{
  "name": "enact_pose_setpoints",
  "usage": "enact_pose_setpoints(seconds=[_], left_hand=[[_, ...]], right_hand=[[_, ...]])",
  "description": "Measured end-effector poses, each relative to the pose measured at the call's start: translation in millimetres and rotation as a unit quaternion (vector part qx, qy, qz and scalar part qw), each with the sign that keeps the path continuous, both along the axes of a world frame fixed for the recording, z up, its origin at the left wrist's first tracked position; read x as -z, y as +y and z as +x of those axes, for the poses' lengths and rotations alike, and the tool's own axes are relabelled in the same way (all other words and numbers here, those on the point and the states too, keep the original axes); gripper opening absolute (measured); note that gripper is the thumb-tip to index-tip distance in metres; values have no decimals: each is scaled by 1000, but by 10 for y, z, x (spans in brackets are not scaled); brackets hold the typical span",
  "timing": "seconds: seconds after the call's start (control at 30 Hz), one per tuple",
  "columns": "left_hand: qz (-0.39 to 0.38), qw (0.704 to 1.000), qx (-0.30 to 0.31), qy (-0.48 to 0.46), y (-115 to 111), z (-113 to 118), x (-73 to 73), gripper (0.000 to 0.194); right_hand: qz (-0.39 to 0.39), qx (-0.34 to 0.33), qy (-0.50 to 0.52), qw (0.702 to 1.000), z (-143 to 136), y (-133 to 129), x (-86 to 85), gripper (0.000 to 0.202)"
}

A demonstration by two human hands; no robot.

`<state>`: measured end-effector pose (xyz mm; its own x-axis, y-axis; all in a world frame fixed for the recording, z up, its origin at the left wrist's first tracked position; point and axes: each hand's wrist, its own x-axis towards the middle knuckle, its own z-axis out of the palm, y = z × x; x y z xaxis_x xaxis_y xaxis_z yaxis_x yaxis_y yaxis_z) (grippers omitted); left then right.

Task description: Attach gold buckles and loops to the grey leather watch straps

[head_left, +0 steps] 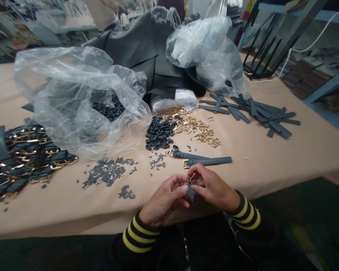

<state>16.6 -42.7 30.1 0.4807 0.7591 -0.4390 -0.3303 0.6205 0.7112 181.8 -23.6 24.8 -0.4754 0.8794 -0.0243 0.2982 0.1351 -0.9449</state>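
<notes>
A short dark strap [191,192] with a bit of gold metal at its upper end is held between my hands near the table's front edge. My left hand [166,197] pinches it from the left, thumb on top. From the right, my right hand [213,187] grips its upper end with bent fingers. Just beyond lie two straps with gold buckles [209,160]. Behind them are a pile of dark loops [159,132] and scattered gold buckles [196,126].
Small dark pieces [106,172] lie left of my hands. Finished-looking buckled straps [25,158] are heaped far left. Plastic bags [81,98] and dark sheets [132,45] stand behind. Loose strips [265,113] and a black router [258,69] are at the right.
</notes>
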Motion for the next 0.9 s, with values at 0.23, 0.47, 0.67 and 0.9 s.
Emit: enact_pose_setpoints(seconds=[0.23,0.47,0.67,0.9], left_hand=[[27,999,18,14,29,-30,28,24],[95,991,-5,91,-21,-34,150,21],[127,985,18,113,-14,-53,160,19],[299,864,-45,402,-55,-13,101,10]], right_hand=[[8,-40,-29,999,20,25,-88,18],[-91,-39,3,995,33,18,11,16],[-106,-113,-51,987,91,72,-38,9],[-200,-120,14,972,27,118,15,34]])
